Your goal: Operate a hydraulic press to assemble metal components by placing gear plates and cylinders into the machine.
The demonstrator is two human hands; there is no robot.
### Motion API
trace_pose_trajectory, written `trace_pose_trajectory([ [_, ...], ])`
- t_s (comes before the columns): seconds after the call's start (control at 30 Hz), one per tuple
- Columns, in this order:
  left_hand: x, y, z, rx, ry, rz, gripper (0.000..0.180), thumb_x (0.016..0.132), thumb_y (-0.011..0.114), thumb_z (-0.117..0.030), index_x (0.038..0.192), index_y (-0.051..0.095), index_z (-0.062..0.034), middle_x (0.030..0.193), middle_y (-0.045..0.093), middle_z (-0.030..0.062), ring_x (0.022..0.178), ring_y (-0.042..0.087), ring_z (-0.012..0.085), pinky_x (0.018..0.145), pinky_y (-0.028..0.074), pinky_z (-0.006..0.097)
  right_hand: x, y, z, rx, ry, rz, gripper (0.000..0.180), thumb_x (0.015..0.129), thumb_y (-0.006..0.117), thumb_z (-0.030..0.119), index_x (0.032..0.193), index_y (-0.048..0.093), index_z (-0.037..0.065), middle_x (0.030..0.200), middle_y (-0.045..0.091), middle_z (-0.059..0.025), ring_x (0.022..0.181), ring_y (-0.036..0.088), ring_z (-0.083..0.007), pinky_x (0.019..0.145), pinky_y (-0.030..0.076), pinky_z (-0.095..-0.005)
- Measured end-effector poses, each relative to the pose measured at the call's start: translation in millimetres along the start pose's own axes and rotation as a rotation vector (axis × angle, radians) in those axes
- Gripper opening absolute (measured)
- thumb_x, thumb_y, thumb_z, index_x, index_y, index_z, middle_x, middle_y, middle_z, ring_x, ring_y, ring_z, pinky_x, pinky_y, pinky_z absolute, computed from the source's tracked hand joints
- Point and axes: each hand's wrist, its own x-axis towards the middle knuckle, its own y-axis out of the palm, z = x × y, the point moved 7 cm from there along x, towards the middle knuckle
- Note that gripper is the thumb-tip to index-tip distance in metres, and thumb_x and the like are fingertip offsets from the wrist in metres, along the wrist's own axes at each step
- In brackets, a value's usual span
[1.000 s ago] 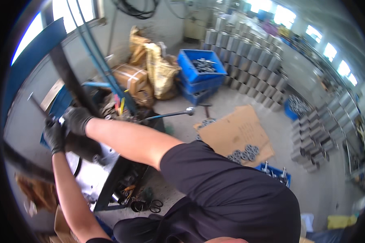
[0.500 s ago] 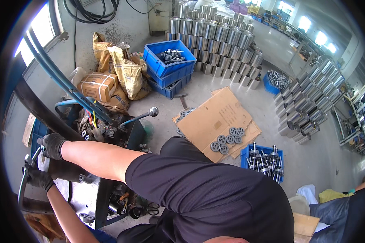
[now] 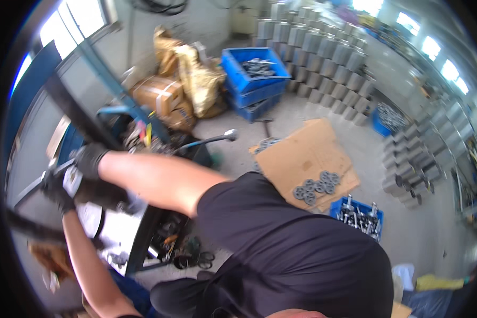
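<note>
Both my hands wear dark gloves and are at the left, beside a blue-framed machine [image 3: 98, 61]. My left hand [image 3: 57, 192], on the lower arm, is closed around a slanting grey metal bar [image 3: 28, 193]. My right hand [image 3: 91, 159] reaches across from above, its fingers curled at the bar's upper end. Motion blur softens the fingers, and the gloves hide part of the bar. Just below the right hand is the pale round end of a dark cylinder [image 3: 72, 181]. A lever with a ball knob [image 3: 230, 135] sticks out of the machine.
Flat cardboard [image 3: 294, 159] on the floor carries several grey wheel-shaped parts [image 3: 319, 185]. A blue crate [image 3: 358, 216] of shafted metal parts stands near it. Stacked blue crates [image 3: 255, 79], a strapped carton [image 3: 156, 94], sacks [image 3: 200, 79] and piled metal cylinders [image 3: 318, 58] lie beyond.
My view has shifted, so the surroundings sit farther right. The bar has swung to a flatter slant, and both hands have moved with it, still on it.
</note>
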Motion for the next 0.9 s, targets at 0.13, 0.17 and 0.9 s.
trace_pose_trajectory([
  [0.13,-6,19,-22,0.125,0.104,0.057,0.015,0.091,0.074,-0.016,0.088,0.063,-0.0061,0.086,0.064,0.0041,0.078,0.064,0.0181,0.069,0.055,0.035,-43,-35,7,-0.428,-0.534,0.099,0.027,0.090,0.064,0.019,0.113,0.076,0.011,0.097,0.076,-0.0147,0.099,0.075,-0.0337,0.084,0.060,-0.0465],
  [0.17,-8,25,-31,0.019,0.123,0.047,0.015,0.090,0.072,-0.012,0.085,0.059,-0.0088,0.081,0.060,0.0014,0.074,0.059,0.0159,0.066,0.052,0.034,-58,-50,1,-0.413,-0.547,0.142,0.024,0.087,0.068,0.016,0.109,0.074,0.010,0.100,0.073,-0.0124,0.095,0.074,-0.0334,0.081,0.059,-0.0468],
  [0.9,-45,69,-110,0.386,-0.031,-0.150,0.028,0.092,0.069,-0.003,0.110,0.048,-0.0005,0.096,0.061,0.0108,0.082,0.071,0.0200,0.066,0.066,0.033,-188,-258,-107,-0.251,-0.249,-0.247,0.008,0.093,0.070,0.011,0.099,0.066,0.007,0.094,0.068,-0.0162,0.090,0.069,-0.0395,0.079,0.056,-0.0470],
])
